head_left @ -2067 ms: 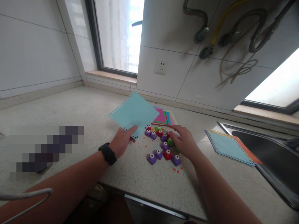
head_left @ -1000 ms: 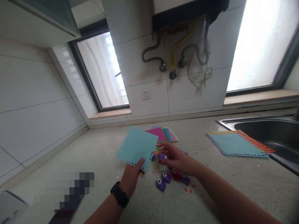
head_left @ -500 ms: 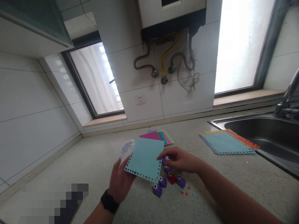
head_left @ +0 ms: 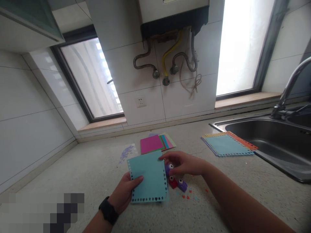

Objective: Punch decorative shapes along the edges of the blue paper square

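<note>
Turquoise paper (head_left: 149,176), pinched by left fingers (head_left: 137,182), fronts coloured sheets (head_left: 150,144); punches (head_left: 173,183) crowd right fingers (head_left: 173,155), whose grip is unclear.

My sheet (head_left: 149,178) is showing light blue, edged with hearts and stars | my punches (head_left: 173,183) are showing purple, red

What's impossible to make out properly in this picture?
Head view:
Left hand: fingers mostly hidden by the blue sheet.
Purple punch by the right hand: partly covered by it and the sheet.
Wall unit: top cut off by upper edge.
Dark thing, lower left: pixelated.
</note>
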Demonstrator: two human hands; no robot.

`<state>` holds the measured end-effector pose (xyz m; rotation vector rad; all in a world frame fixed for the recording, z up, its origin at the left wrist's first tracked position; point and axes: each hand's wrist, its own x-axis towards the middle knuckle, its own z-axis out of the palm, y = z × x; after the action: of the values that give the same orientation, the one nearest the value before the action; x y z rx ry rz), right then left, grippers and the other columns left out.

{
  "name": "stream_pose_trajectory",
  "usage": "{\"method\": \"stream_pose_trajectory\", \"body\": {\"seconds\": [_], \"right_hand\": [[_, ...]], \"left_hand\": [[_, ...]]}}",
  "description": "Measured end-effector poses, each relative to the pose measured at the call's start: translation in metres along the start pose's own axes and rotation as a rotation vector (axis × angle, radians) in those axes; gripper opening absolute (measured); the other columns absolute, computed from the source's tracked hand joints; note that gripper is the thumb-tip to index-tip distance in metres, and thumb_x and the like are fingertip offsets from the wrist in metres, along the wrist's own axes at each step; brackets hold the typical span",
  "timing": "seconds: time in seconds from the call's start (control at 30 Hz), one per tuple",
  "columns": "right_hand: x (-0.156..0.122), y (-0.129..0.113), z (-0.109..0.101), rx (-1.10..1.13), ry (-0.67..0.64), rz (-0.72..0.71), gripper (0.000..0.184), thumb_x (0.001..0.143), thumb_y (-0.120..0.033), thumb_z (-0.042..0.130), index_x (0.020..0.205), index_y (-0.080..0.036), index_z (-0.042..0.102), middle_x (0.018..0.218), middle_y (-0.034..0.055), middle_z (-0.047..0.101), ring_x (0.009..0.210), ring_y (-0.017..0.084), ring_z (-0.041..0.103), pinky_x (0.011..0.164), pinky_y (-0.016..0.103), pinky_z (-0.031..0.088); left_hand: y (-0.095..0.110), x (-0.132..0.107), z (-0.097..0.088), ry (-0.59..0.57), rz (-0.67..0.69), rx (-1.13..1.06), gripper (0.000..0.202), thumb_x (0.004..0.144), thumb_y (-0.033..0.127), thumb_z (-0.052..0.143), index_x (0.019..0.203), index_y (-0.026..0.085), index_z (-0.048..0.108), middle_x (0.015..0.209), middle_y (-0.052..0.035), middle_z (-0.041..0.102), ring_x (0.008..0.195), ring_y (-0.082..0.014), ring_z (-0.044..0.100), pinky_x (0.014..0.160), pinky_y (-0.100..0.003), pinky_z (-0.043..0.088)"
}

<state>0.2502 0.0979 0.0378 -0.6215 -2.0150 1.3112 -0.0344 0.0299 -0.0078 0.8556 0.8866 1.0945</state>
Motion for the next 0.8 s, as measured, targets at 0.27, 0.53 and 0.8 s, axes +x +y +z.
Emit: {"method": "stream_pose_trajectory", "body": {"seconds": [0.27,0.53,0.8], "right_hand": [[0.007,0.012,-0.006,0.226,0.285,0.150,0.031,0.079,-0.028,0.079,0.106,-0.017,0.066,0.080,0.0035,0.070,0.064,0.012,0.064,0.055,0.024,0.050],[0.007,0.002,0.002,0.367,0.383,-0.025,0.034,0.080,-0.028,0.079,0.111,-0.021,0.067,0.100,0.0047,0.071,0.089,0.015,0.069,0.080,0.032,0.056],[0.000,-0.013,0.011,0.394,0.341,-0.282,0.046,0.069,-0.015,0.088,0.111,-0.025,0.071,0.105,0.0035,0.070,0.096,0.016,0.069,0.086,0.031,0.060]], "left_hand": [[-0.007,0.001,0.003,0.161,0.120,0.131,0.042,0.076,0.038,0.082,0.111,0.015,0.074,0.102,-0.0122,0.080,0.084,-0.0276,0.077,0.083,-0.045,0.061],[-0.009,-0.003,0.002,0.315,0.294,0.397,0.042,0.077,0.045,0.080,0.109,0.019,0.077,0.106,-0.0075,0.080,0.099,-0.0287,0.074,0.097,-0.045,0.056],[-0.005,-0.011,0.005,0.378,0.488,0.731,0.027,0.082,0.046,0.072,0.096,0.024,0.080,0.090,-0.0042,0.080,0.090,-0.0280,0.073,0.084,-0.040,0.058]]}}
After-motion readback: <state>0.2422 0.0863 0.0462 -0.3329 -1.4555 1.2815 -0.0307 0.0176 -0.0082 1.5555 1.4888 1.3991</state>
